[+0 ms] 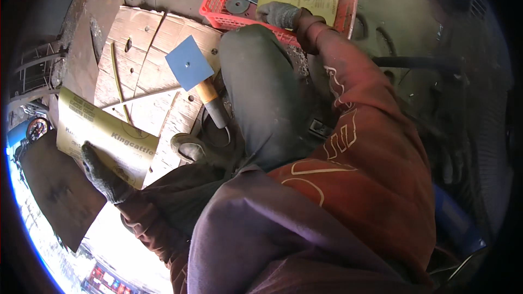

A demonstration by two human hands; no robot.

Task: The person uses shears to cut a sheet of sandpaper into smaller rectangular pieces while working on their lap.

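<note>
My left hand [103,177], in a grey knit glove, grips a yellow printed sheet that looks like sandpaper [111,130], thumb on top and the other fingers hidden beneath. Off to the upper right, my gloved right hand [279,15] reaches into a red plastic basket [215,16]. Its fingers are curled together at the near left edge of more yellow sheets [316,1]; its fingertips are hidden, so I cannot tell what it holds. A grey round disc [237,4] lies in the basket, left of that hand.
On worn cardboard [147,38] rests a blue square plate [189,64] with a yellow-brown and grey handle [212,103]. A thin yellow strip [117,79] lies left of it. A dark brown sheet [62,190] is at the far left. My bent knee [256,60] rises centrally.
</note>
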